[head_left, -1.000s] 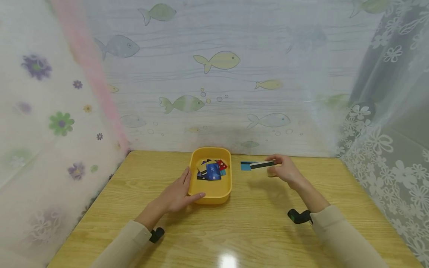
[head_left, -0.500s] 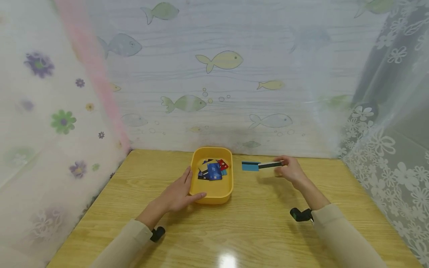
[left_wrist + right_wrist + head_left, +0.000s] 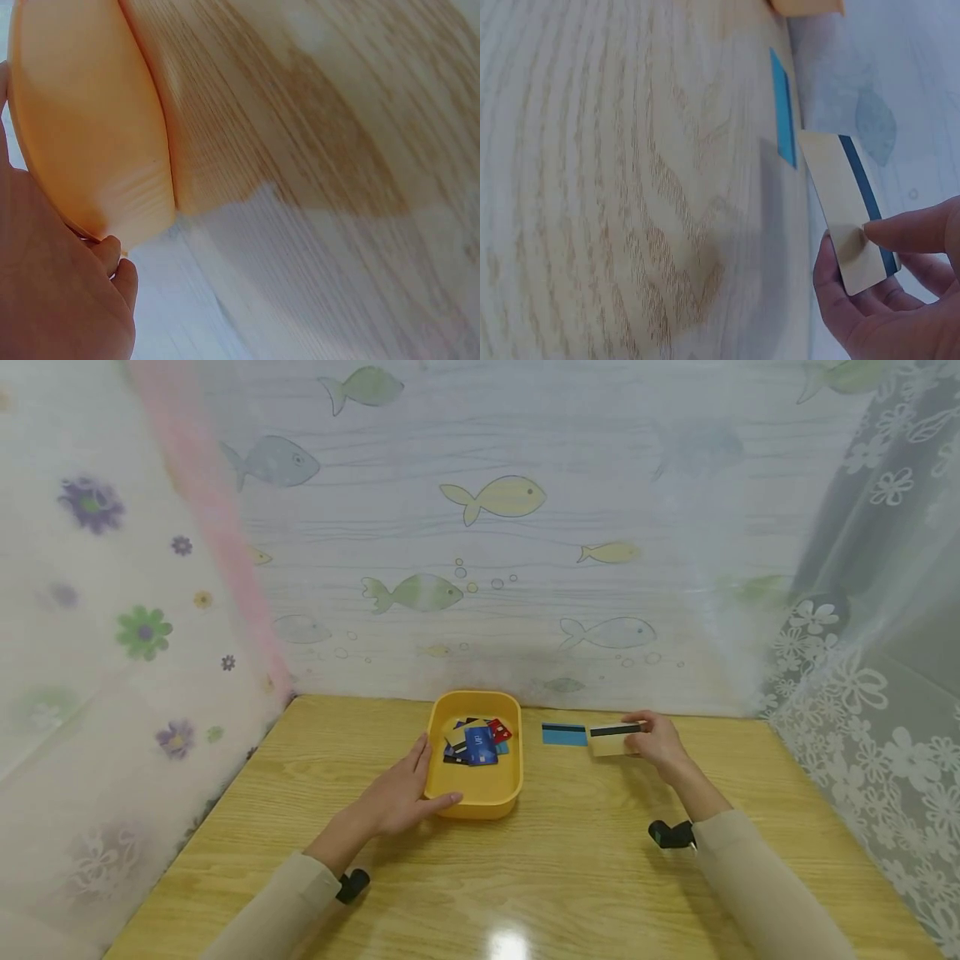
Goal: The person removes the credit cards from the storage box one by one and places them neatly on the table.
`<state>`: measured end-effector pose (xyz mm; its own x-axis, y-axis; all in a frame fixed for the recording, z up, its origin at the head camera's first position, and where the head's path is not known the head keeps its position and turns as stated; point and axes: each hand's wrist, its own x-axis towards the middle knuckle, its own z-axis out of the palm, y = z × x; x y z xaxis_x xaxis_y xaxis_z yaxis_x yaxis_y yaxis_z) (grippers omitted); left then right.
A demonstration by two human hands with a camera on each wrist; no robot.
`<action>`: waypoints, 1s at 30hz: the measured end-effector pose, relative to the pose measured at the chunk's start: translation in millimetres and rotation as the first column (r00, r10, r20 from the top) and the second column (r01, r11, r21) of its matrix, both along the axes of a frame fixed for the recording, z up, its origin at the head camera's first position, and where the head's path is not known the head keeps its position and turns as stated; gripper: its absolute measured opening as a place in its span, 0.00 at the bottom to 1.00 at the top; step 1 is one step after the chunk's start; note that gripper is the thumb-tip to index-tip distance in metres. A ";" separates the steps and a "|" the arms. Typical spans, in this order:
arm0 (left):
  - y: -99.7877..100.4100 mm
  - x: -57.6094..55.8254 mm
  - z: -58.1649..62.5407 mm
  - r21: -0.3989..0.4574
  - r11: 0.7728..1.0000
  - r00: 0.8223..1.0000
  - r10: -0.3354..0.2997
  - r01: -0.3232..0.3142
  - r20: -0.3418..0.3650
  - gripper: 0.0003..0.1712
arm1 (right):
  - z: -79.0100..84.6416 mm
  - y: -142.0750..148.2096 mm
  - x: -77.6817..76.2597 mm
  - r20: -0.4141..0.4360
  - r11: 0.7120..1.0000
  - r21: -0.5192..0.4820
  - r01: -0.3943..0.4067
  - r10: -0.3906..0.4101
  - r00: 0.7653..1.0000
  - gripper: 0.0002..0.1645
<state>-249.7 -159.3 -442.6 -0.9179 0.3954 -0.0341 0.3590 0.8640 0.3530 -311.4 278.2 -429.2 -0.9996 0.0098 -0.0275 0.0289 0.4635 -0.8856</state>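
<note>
My left hand (image 3: 393, 789) holds the near left corner of a yellow plastic tub (image 3: 480, 807). Its thumb lies over the front rim and the other fingers are along the left wall, partly hidden. Inside the tub is a loose pile of bank cards, with a blue card (image 3: 481, 747) on top and a red card (image 3: 501, 731) behind. On the right, my right hand (image 3: 660, 747) pinches a gold bank card (image 3: 847, 217) by its right end, above the table, dark stripe side showing. A light blue card (image 3: 564, 737) with a dark stripe lies left of it on the table.
The wood-grain table (image 3: 480, 877) meets a fish-printed curtain (image 3: 495, 610) along its back edge. Flower-patterned sheets hang at the left and right sides. A black wrist camera (image 3: 670, 834) sticks out below my right wrist.
My right hand has drawn the gold card to the right and tilted it so its face shows, uncovering the light blue card. My left hand stays on the tub.
</note>
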 end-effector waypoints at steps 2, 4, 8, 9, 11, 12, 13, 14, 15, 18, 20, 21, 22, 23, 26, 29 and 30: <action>-0.2 0.6 0.7 0.002 1.000 1.000 0.000 0.000 0.001 0.68 | -1.1 0.5 -3.6 0.008 1.000 -0.003 0.015 -0.015 1.000 0.31; -0.5 0.8 0.9 0.000 1.000 1.000 0.001 -0.001 0.000 0.68 | -2.0 0.8 -7.0 0.016 0.999 -0.021 0.026 -0.026 1.000 0.31; -0.5 0.6 -0.6 -0.009 1.000 1.000 0.002 -0.002 -0.002 0.68 | -4.2 0.7 -12.0 0.030 0.998 -0.046 0.042 -0.041 0.999 0.32; -0.3 0.5 -1.2 -0.009 1.000 1.000 0.002 -0.002 -0.002 0.67 | -5.0 0.8 -12.9 0.037 0.998 -0.046 0.046 -0.044 0.998 0.32; 0.1 0.3 -2.5 -0.009 1.000 1.000 0.007 -0.007 0.003 0.67 | -6.7 0.9 -14.7 0.054 0.998 -0.040 0.053 -0.051 0.997 0.31; 0.2 0.4 -3.0 -0.009 1.000 1.000 0.009 -0.009 0.006 0.66 | -7.7 1.0 -15.7 0.062 0.998 -0.038 0.057 -0.055 0.997 0.31; 0.3 0.4 -3.5 -0.008 1.000 1.000 0.011 -0.011 0.009 0.66 | -8.7 1.1 -16.8 0.068 0.998 -0.038 0.059 -0.056 0.996 0.31; 0.3 0.3 -4.0 -0.006 1.000 1.000 0.013 -0.013 0.012 0.66 | -9.8 1.2 -18.2 0.074 0.997 -0.037 0.063 -0.060 0.995 0.31; 0.3 0.3 -4.2 -0.005 1.000 1.000 0.015 -0.015 0.013 0.66 | -10.9 1.4 -19.6 0.076 0.997 -0.033 0.065 -0.062 0.995 0.31; 0.0 0.2 -4.8 -0.011 1.000 1.000 0.015 -0.014 0.008 0.67 | -14.0 1.7 -24.9 0.082 0.997 -0.022 0.074 -0.072 0.994 0.31; -0.3 -0.3 -5.2 -0.017 1.000 1.000 0.012 -0.012 0.002 0.68 | -16.5 2.4 -28.5 0.083 0.997 -0.003 0.075 -0.075 0.994 0.32; -0.4 -0.5 -5.3 -0.022 1.000 1.000 0.012 -0.012 0.000 0.68 | -17.7 2.7 -30.3 0.086 0.997 0.008 0.077 -0.077 0.993 0.32; -0.5 -0.9 -5.5 -0.024 1.000 1.000 0.010 -0.010 -0.002 0.69 | -18.8 2.9 -31.8 0.092 0.997 0.015 0.077 -0.078 0.993 0.31; -0.6 -1.2 -5.7 -0.024 1.000 1.000 0.009 -0.009 -0.003 0.69 | -19.8 3.3 -33.2 0.095 0.997 0.024 0.075 -0.077 0.993 0.31; -0.7 -2.4 -6.0 -0.024 1.000 1.000 0.010 -0.010 -0.001 0.68 | -21.9 3.7 -35.9 0.099 0.996 0.056 0.063 -0.068 0.993 0.31; -0.7 -3.1 -5.8 -0.016 1.000 1.000 0.010 -0.010 -0.006 0.68 | -22.3 3.1 -37.3 0.095 0.994 0.097 0.055 -0.064 0.993 0.32; -0.8 -3.3 -5.7 -0.014 1.000 1.000 0.011 -0.012 -0.006 0.68 | -22.5 2.9 -37.8 0.091 0.992 0.114 0.053 -0.064 0.994 0.32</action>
